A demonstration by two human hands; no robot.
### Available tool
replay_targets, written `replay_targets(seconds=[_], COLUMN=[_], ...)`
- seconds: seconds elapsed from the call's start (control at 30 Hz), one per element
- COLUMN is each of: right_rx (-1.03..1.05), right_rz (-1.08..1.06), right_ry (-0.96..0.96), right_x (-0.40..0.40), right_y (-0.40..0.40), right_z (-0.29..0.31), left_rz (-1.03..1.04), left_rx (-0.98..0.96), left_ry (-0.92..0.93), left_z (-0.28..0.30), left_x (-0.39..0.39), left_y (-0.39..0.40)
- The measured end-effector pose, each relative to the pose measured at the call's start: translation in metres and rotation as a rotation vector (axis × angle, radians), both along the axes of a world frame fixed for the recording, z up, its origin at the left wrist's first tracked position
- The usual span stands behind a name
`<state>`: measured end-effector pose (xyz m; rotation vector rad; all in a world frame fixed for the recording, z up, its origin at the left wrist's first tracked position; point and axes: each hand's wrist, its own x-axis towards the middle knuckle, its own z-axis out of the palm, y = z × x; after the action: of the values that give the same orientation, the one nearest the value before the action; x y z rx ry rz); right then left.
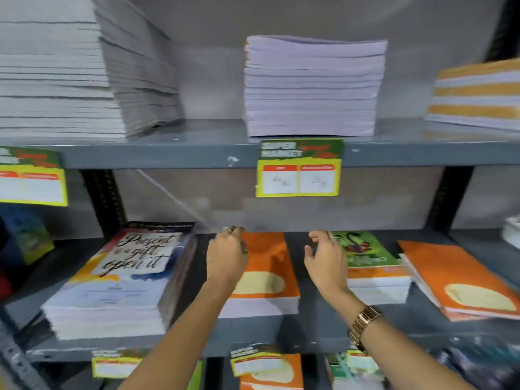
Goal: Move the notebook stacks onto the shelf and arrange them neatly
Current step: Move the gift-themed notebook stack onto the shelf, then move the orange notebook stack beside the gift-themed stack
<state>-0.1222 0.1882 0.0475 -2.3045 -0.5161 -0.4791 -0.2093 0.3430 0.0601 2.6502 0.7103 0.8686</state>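
Note:
An orange-covered notebook stack (267, 277) lies on the middle grey shelf (253, 330), between my two hands. My left hand (226, 254) rests on the stack's left edge, fingers curled over its far corner. Just right of the stack, my right hand (327, 258) hovers with fingers spread and nothing in it. A taller stack with a "Present a gift, open it" cover (121, 277) sits to the left. On the right are a green-topped stack (371, 266) and a slanted orange stack (461, 282).
The upper shelf (197, 153) carries a big grey paper pile (70, 74), a lilac stack (312, 85) and an orange-striped stack (478, 97). Yellow price tags (298, 170) hang from its front edge. Black uprights (104, 201) flank the bay. More notebooks (270, 370) lie below.

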Motion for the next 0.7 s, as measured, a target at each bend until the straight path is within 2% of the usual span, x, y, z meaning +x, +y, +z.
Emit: replay_targets(seconds=[0.27, 0.37, 0.57, 0.7], right_rx=[-0.235, -0.324, -0.369, -0.380], right_rz=[-0.246, -0.312, -0.392, -0.446], right_ry=[-0.040, 0.032, 0.166, 0.282], right_x=[0.072, 0.092, 0.124, 0.144], right_y=[-0.148, -0.200, -0.288, -0.326], right_z=[-0.017, -0.027, -0.046, -0.061], left_rz=[-0.266, -0.315, -0.463, -0.511], left_rx=[0.030, 0.016, -0.169, -0.359], left_ry=[0.040, 0.106, 0.142, 0.139], left_z=[-0.011, -0.018, -0.036, -0.052], left_x=[0.095, 0.122, 0.166, 0.189], left_y=[-0.129, -0.177, -0.260, -0.302])
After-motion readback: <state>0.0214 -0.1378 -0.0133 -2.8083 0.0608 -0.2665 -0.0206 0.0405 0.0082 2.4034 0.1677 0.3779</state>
